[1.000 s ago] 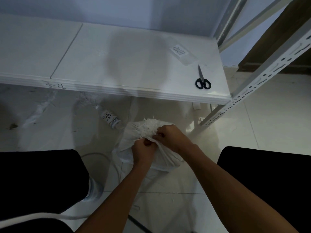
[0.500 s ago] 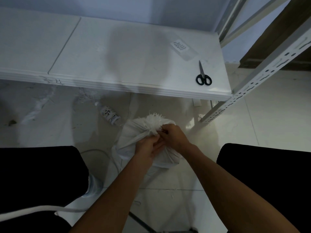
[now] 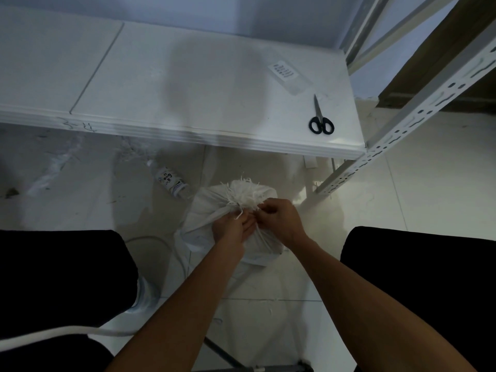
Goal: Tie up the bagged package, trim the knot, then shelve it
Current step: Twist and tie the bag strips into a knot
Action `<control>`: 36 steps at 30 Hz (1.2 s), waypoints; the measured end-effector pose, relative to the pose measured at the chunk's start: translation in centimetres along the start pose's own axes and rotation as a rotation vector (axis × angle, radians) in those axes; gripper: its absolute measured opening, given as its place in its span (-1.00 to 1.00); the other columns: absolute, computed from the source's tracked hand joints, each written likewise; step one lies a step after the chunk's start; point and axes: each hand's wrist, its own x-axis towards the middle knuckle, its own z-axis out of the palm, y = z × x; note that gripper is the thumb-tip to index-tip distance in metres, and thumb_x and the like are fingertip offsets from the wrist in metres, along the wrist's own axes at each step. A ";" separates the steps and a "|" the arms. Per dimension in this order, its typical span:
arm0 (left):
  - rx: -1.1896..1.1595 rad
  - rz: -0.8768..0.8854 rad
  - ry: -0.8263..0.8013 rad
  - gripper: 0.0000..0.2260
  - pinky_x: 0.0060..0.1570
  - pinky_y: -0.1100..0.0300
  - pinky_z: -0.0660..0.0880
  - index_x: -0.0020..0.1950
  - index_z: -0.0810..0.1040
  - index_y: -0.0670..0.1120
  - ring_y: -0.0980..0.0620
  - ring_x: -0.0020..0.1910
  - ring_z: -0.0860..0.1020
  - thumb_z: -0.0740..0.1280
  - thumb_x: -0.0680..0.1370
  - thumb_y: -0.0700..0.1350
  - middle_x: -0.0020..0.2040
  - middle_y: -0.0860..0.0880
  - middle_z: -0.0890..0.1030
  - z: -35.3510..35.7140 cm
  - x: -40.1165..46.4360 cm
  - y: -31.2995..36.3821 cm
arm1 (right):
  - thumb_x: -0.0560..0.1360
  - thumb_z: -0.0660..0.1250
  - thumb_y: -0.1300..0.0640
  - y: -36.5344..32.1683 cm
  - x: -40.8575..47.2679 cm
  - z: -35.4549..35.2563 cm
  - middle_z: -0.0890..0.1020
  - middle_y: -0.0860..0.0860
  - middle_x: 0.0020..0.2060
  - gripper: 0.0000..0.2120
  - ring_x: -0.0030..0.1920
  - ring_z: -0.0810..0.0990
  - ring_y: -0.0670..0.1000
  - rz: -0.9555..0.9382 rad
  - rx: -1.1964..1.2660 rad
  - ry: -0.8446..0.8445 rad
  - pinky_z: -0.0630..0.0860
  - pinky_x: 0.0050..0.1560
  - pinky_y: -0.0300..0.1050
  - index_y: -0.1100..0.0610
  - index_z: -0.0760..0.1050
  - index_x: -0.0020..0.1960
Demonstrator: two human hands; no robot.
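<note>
Tiled floor (image 3: 80,210) held the white woven sack (image 3: 212,210); left hand (image 3: 232,229) and right hand (image 3: 279,218) pinched its gathered neck (image 3: 241,204), best cinched tight and low.

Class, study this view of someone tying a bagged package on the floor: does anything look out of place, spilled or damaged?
Yes. A plastic bottle lies on its side on the floor tiles below the shelf, left of the white bag, with pale scraps strewn further left. The bag's gathered top is frayed into loose strands.
</note>
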 end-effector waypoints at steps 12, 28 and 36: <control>0.005 -0.003 -0.005 -0.74 -0.45 0.27 0.58 0.24 0.49 -0.40 -0.03 -0.24 0.65 0.25 0.58 -0.35 -0.10 -0.21 0.63 0.3 -0.3 0.3 | 0.54 0.28 0.23 0.9 0.0 0.8 0.61 0.05 -0.41 -0.78 -0.48 0.57 -0.19 0.079 0.086 0.162 0.47 -0.41 -0.38 0.27 0.55 -0.26; 0.014 0.013 -0.044 -0.76 -0.22 0.21 0.64 0.21 0.53 -0.34 -0.04 -0.16 0.66 0.33 0.57 -0.29 0.03 -0.26 0.64 -0.3 0.2 0.0 | 0.47 0.45 0.08 1.9 -0.8 0.3 0.66 0.01 -0.27 -0.84 -0.25 0.60 -0.03 -0.065 -0.078 0.041 0.48 -0.23 -0.20 0.14 0.66 -0.24; 0.023 0.078 -0.031 -0.72 -0.26 0.25 0.64 0.17 0.56 -0.39 -0.01 -0.22 0.69 0.40 0.47 -0.42 -0.06 -0.25 0.66 -0.7 0.5 -0.6 | 0.48 0.42 0.09 1.8 -0.7 0.0 0.66 0.06 -0.35 -0.79 -0.30 0.61 0.07 -0.069 -0.064 -0.026 0.53 -0.24 0.04 0.19 0.64 -0.26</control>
